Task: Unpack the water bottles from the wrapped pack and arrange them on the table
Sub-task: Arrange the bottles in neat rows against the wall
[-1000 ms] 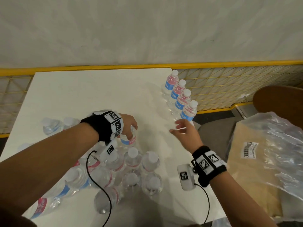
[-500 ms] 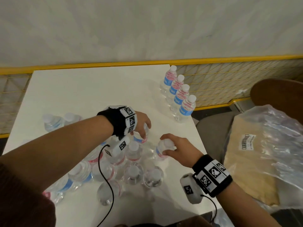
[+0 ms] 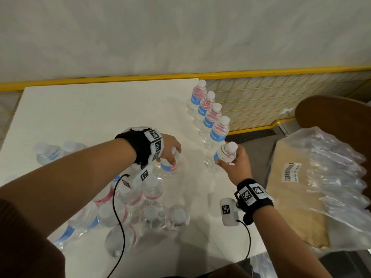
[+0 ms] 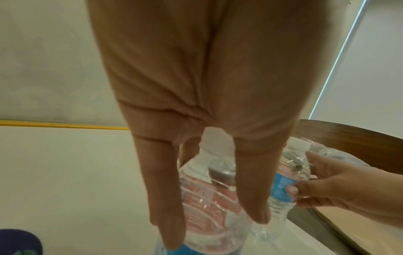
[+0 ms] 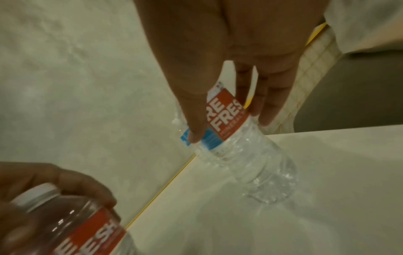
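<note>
Four clear plastic water bottles with blue-and-red labels (image 3: 208, 115) already stand in a row just beyond the right fingers; the right hand (image 3: 236, 165) curls round a fifth such bottle (image 3: 223, 155), tilted, its base near the white table (image 3: 90, 109), likely next in line. The left hand (image 3: 170, 146) grips another bottle (image 3: 170, 163) by its shoulder; behind and beneath those fingers a cluster of about a dozen bottles (image 3: 140, 201) waits unsorted; the emptied clear wrap (image 3: 331, 177) lies off to the right.

Your left hand (image 4: 196, 103) has its grip around a clear plastic water bottle with a red-and-blue label (image 4: 209, 203), fingers down its sides. Your right hand (image 4: 340, 186) pinches a second clear labelled bottle (image 4: 283, 186) near the white counter's (image 4: 76, 172) right edge.
</note>
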`<state>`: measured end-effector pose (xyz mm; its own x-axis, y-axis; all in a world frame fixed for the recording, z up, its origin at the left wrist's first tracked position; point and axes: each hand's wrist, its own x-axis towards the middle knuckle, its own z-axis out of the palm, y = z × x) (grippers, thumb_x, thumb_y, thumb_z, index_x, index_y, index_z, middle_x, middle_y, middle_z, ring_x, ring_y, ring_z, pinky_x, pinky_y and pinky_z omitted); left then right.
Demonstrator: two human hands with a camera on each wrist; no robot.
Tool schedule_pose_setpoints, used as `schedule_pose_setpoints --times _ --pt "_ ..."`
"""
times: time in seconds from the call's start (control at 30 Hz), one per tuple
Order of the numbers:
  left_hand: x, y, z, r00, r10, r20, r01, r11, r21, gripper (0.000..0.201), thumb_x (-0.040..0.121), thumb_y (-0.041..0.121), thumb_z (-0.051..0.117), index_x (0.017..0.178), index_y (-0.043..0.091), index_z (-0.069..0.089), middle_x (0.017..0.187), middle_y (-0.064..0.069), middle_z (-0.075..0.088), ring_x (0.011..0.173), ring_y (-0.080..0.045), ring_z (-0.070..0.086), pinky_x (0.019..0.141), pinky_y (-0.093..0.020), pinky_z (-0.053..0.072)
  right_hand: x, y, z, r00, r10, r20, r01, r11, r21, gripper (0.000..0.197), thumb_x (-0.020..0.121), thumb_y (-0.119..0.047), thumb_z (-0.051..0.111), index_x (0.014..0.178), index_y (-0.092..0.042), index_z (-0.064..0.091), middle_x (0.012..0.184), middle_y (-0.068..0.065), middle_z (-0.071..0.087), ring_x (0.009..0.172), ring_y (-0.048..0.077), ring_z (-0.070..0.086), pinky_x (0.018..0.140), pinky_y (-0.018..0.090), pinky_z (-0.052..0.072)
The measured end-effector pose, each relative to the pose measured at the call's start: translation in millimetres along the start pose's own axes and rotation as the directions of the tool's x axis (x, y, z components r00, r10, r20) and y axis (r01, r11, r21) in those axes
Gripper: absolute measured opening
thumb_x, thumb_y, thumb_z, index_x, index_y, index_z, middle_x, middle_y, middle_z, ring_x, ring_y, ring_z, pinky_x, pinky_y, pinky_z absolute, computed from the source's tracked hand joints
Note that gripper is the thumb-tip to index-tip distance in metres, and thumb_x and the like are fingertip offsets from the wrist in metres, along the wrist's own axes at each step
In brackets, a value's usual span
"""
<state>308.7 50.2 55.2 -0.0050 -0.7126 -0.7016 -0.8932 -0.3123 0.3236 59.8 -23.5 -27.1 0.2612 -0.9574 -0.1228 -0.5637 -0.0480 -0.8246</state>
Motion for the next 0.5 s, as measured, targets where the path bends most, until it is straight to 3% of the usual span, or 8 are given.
schedule_pose_setpoints --times 0.1,0.17,0.27,0.33,0.43,0.5 --pt "0 0 1 1.000 -0.002 -0.008 0.002 1.000 0.013 0.054 0.084 0.027 0.069 0.133 0.020 0.049 0.134 -0.004 0.041 0.103 -0.034 0.064 0.068 -0.029 0.055 5 2 -8 0.999 -0.004 0.053 -0.001 0.996 0.086 0.068 0.075 -0.005 0.076 0.129 -0.022 0.039 0.125 -0.003 0.055 0.111 0.014 0.057 0.097 0.032 0.047" --pt "0 0 1 1.000 -0.001 -0.009 0.001 1.000 0.015 0.054 0.083 0.027 0.069 0.133 0.021 0.049 0.132 -0.003 0.044 0.101 -0.033 0.065 0.068 -0.028 0.055 7 9 -13 0.997 0.017 0.079 -0.025 0.994 0.108 0.069 0.078 0.002 0.071 0.132 -0.018 0.032 0.130 -0.002 0.053 0.120 0.016 0.053 0.102 0.035 0.044" --pt "1 0 0 1.000 0.002 -0.006 -0.001 1.000 0.021 0.054 0.082 0.027 0.070 0.132 0.021 0.050 0.130 -0.004 0.046 0.100 -0.033 0.065 0.064 -0.027 0.055 7 18 -8 0.997 0.051 0.056 -0.053 0.998 0.033 0.083 0.068 -0.020 0.082 0.133 -0.021 0.030 0.137 0.002 0.045 0.127 0.019 0.046 0.107 0.043 0.040" --pt "1 0 -1 1.000 -0.001 0.002 0.001 1.000 0.015 0.054 0.082 0.027 0.070 0.132 0.021 0.049 0.130 -0.004 0.046 0.101 -0.034 0.065 0.064 -0.027 0.055 7 18 0 0.998 0.067 0.013 -0.067 0.998 0.000 0.087 0.061 -0.036 0.085 0.130 -0.025 0.034 0.134 0.002 0.044 0.125 0.021 0.045 0.103 0.041 0.043" --pt "1 0 -2 1.000 -0.001 0.010 0.001 1.000 0.007 0.054 0.083 0.028 0.069 0.132 0.020 0.049 0.131 -0.004 0.045 0.101 -0.033 0.065 0.066 -0.028 0.055 10 13 7 0.994 0.105 -0.010 -0.104 0.993 0.061 0.075 0.070 -0.024 0.082 0.131 -0.020 0.037 0.131 0.002 0.051 0.115 0.018 0.053 0.094 0.031 0.045" --pt "1 0 -1 1.000 0.004 0.000 -0.004 1.000 0.000 0.054 0.083 0.027 0.070 0.133 0.020 0.049 0.132 -0.003 0.044 0.100 -0.030 0.063 0.066 -0.029 0.055 13 15 5 0.992 0.129 0.000 -0.128 0.985 0.117 0.071 0.077 -0.017 0.077 0.134 -0.021 0.035 0.131 0.001 0.055 0.115 0.017 0.055 0.098 0.034 0.045"
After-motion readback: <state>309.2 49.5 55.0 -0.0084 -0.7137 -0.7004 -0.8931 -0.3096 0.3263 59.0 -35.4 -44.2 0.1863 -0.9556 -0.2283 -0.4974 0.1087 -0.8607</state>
